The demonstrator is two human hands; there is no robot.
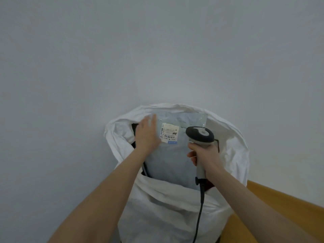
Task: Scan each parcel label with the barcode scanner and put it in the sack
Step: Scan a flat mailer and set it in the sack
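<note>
Parcel (170,158), smooth grey plastic, sits in the crumpled white sack (166,207), lower centre. I see my left hand (146,135) flat-fingered at its left edge. My right hand (203,155) grips the curved scanner (199,135).

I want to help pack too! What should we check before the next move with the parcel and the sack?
1. The parcel is inside the sack: ok, it stands in the open mouth.
2. The label shows: ok, nothing covers it.
3. The label is already scanned: cannot tell.
4. The left hand is free: ok, it lies flat with straight fingers and grips nothing.
5. The scanner is secure: ok, the right hand grips its handle.
6. The cable is outside the sack: ok, it hangs down the front.
</note>
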